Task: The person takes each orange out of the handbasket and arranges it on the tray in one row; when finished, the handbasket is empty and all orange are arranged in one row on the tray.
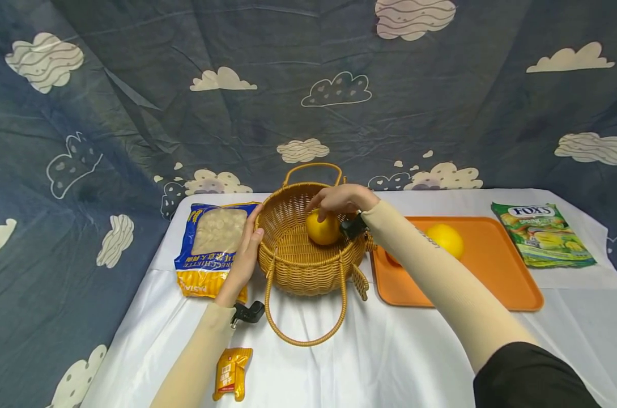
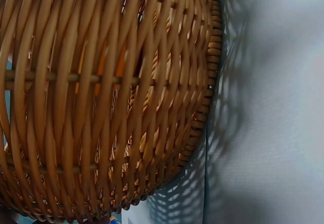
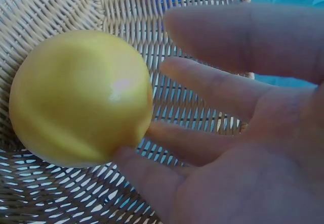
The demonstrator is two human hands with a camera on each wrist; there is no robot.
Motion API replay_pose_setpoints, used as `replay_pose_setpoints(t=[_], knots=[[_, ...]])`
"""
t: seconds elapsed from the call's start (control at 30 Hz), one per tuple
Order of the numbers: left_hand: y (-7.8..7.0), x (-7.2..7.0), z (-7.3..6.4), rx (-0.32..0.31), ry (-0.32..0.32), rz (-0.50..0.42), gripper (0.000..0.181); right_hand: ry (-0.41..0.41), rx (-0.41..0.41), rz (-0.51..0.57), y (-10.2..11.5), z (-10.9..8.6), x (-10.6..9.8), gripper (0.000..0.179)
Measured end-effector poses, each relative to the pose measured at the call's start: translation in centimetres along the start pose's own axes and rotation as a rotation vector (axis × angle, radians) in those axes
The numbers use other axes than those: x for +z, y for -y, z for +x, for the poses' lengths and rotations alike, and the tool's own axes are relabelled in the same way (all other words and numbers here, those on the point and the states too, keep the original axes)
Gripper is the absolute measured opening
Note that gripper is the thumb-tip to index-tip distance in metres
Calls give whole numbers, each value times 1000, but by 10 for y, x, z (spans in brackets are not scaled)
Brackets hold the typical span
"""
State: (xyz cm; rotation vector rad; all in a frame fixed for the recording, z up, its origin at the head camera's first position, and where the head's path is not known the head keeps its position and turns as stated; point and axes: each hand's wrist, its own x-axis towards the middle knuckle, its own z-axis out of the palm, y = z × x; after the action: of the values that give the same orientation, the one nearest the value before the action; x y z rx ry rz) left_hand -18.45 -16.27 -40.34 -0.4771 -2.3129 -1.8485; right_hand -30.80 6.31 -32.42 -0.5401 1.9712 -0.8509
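A round yellow fruit sits inside the wicker basket, toward its right side. Over the basket's right rim reaches my right hand. Seen from the right wrist, that hand has its fingers spread and extended, with the lower fingertips at the fruit's edge and the upper ones apart from it. My left hand lies along the basket's left outer wall, fingers fairly straight and thumb near the rim. The left wrist view is mostly filled by the woven wall, with the left hand almost entirely out of frame.
An orange tray to the right bears another yellow fruit, partly behind my right forearm. Beyond it lies a green FOX'S bag. A blue pasta bag is left of the basket; a small orange packet lies nearer me.
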Motion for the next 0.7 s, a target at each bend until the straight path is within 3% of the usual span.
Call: replay_pose_setpoints(t=[0.3,0.53,0.7], knots=[[1,-1,0,3,4,-2,55,9,111,-89,2,5,-2,60],[0,-1,1,0,7,-7,55,29,180,-90,5,9,0,64],[1,-1,1,17,8,-5,55,10,200,-206,5,14,3,60]])
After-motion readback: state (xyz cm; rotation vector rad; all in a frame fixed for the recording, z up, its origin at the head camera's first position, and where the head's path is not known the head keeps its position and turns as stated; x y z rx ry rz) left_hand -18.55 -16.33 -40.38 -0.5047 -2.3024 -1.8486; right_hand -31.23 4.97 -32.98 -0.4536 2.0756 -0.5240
